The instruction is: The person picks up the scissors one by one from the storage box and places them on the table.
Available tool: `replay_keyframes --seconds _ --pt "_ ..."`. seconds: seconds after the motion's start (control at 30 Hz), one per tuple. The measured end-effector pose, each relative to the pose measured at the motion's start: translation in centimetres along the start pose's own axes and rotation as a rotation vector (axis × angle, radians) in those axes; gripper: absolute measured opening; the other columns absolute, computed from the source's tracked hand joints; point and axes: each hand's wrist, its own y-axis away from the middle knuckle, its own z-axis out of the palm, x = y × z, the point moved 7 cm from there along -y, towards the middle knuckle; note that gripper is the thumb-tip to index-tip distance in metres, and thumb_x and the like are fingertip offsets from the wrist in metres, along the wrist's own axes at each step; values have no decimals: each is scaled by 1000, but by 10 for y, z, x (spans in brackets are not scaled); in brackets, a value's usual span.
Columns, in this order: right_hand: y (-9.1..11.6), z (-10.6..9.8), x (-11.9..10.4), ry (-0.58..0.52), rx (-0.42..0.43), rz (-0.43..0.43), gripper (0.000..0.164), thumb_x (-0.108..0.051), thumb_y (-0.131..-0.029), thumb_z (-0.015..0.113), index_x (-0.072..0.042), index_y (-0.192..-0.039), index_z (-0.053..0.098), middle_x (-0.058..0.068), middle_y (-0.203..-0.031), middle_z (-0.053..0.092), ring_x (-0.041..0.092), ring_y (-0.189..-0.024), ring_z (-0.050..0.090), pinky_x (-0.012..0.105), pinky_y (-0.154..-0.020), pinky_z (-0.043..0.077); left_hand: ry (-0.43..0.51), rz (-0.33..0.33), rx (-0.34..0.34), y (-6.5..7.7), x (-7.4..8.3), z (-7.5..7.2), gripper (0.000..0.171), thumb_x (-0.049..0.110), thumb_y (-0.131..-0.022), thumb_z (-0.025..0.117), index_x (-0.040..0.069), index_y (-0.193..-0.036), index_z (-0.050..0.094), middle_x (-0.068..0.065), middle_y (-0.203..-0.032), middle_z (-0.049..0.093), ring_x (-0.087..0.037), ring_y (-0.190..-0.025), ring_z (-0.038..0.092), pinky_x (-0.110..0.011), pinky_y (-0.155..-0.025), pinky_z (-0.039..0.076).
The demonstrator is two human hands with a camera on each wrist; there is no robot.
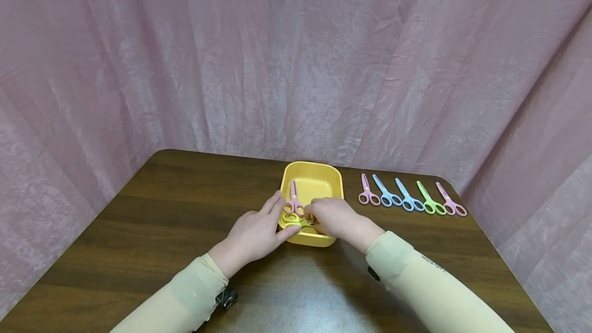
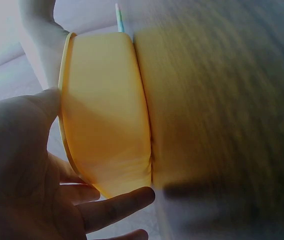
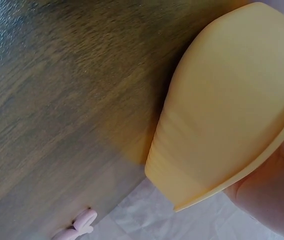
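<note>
A yellow plastic tub [image 1: 319, 184] stands on the dark wooden table [image 1: 162, 209]. Inside it lie pink scissors [image 1: 293, 202] and, nearer me, yellow-green scissors [image 1: 296, 223]. My left hand [image 1: 273, 217] rests against the tub's near left corner with straight fingers, the thumb along the near wall. In the left wrist view those fingers [image 2: 117, 202] spread beside the tub's outer wall [image 2: 107, 110]. My right hand [image 1: 324, 215] reaches over the near right rim, its curled fingers pinching the yellow-green scissors. The right wrist view shows only the tub's wall [image 3: 227, 100] and my palm [image 3: 274, 200].
To the right of the tub several small scissors lie in a row: pink [image 1: 368, 192], blue [image 1: 387, 193], blue [image 1: 408, 198], green [image 1: 430, 201], pink [image 1: 450, 203]. A pink curtain [image 1: 296, 55] closes off the back and sides. The table's edges run close on both sides.
</note>
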Motion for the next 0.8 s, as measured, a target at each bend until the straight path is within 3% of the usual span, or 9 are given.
replay_keyframes --seconds 0.43,0.8 --pt "-2 1 2 24 24 6 20 -3 -82 87 -14 -94 76 -1 -86 66 24 -78 67 44 -68 56 -3 8 1 0 2 -2 86 64 -108 61 0 -165 48 -20 -173 41 -41 -90 77 -52 -75 63" --pt "-2 -1 2 75 75 29 25 -3 -78 89 -18 -94 77 -1 -86 64 25 -82 65 43 -67 56 -16 -9 -26 -1 1 -2 89 66 -108 61 -1 -166 47 -20 -174 39 -42 -96 77 -53 -80 63"
